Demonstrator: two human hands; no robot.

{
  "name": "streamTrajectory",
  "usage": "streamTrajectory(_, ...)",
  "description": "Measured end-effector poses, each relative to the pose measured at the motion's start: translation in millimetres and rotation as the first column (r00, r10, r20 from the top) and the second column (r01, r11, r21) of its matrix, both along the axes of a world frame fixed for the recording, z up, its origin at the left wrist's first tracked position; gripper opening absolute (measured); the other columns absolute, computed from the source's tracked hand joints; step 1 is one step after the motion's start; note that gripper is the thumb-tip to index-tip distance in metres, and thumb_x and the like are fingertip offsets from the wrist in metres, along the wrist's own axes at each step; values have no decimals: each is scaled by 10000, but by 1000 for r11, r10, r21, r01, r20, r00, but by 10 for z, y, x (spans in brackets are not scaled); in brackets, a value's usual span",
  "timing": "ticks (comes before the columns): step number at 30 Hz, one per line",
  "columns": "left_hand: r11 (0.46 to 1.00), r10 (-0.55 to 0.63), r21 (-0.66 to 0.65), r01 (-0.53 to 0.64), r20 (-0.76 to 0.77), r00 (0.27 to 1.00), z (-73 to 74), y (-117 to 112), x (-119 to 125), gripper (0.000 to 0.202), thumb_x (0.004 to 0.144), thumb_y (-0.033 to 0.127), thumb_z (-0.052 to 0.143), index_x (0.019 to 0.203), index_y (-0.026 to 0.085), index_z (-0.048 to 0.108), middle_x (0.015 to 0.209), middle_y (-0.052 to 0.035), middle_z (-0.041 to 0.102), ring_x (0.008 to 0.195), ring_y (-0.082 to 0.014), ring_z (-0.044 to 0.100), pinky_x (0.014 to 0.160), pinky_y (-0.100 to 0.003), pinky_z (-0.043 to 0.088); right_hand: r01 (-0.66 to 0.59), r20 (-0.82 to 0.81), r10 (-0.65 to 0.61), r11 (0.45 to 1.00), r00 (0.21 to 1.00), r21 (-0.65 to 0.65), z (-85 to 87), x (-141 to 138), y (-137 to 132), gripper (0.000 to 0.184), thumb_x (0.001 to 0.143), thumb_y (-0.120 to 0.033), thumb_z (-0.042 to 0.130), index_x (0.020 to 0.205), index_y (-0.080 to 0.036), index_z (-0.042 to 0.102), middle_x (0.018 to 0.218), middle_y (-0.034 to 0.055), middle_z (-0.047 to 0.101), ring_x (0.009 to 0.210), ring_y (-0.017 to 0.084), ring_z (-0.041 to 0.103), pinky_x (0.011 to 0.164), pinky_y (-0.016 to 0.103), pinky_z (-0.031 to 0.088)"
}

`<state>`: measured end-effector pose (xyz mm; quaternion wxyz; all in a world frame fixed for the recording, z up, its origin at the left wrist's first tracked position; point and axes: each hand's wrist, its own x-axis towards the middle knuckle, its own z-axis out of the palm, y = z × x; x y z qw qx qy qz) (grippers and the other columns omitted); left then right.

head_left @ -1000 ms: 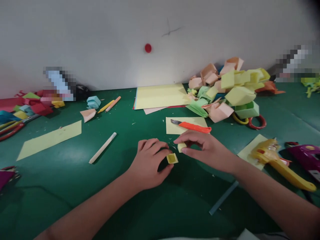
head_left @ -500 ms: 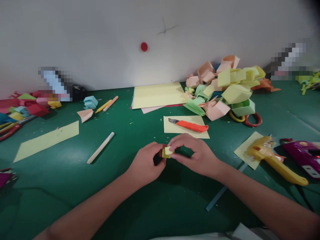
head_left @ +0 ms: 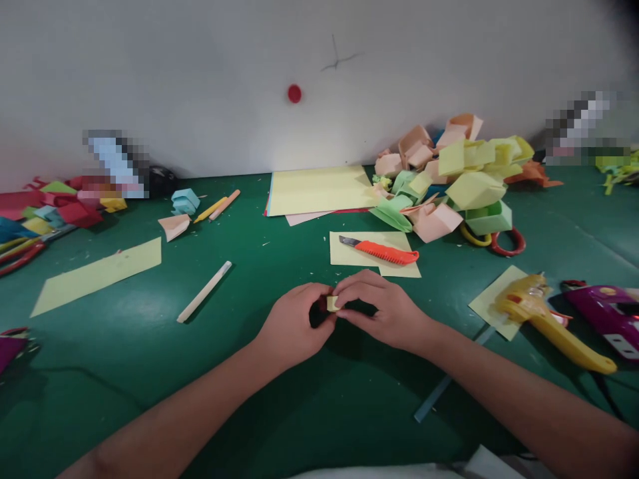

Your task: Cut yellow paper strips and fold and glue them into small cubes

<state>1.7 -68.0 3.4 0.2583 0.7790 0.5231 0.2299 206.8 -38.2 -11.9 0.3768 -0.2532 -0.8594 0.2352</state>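
Note:
My left hand (head_left: 294, 326) and my right hand (head_left: 384, 309) meet above the green table (head_left: 150, 372), both pinching a small folded yellow paper piece (head_left: 332, 303) between their fingertips. Most of the piece is hidden by the fingers. Just beyond my hands an orange utility knife (head_left: 382, 251) lies on a yellow paper sheet (head_left: 372, 256).
A pile of folded paper boxes (head_left: 449, 179) with scissors (head_left: 499, 239) sits at the back right. A yellow glue gun (head_left: 549, 319) and a purple tool (head_left: 604, 313) lie at the right. A yellow paper stack (head_left: 319, 189), a stick (head_left: 204, 291), a yellow strip (head_left: 94, 276) and coloured scraps (head_left: 54, 206) lie further back and left.
One second ago each hand held its own yellow piece apart. The hands have come together and now both pinch the small yellow paper between them.

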Motion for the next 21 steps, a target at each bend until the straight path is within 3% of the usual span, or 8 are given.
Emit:
streamTrajectory(7, 999, -33, 24, 34, -54, 998, -9, 39, -28, 182, 847, 231, 601, 1016, 219, 668, 872, -27, 672, 806, -196, 620, 663, -297, 447, 30, -24, -32, 996, 999, -81, -68, 40, 55, 71, 891, -220, 696, 948, -238, 658, 1049, 56, 706, 1016, 181, 671, 885, 340, 569)
streamTrajectory(11, 998, -64, 27, 65, -46, 997, -7, 62, -50, 203, 851, 244, 611, 1047, 224, 664, 929, -28, 699, 827, -196, 636, 687, -302, 460, 14, -61, -22, 992, 998, -126, -63, 23, 59, 33, 895, -238, 692, 914, -235, 665, 1028, 54, 717, 978, 174, 694, 864, 328, 581)
streamTrajectory(21, 997, -67, 27, 68, -39, 997, -31, 101, -62, 215, 873, 341, 627, 1053, 229, 664, 943, -24, 710, 834, -201, 643, 679, -307, 460, 28, -84, -36, 995, 996, -95, -68, 1, 69, 14, 904, -234, 672, 898, -236, 660, 1020, 52, 730, 980, 178, 706, 858, 329, 588)
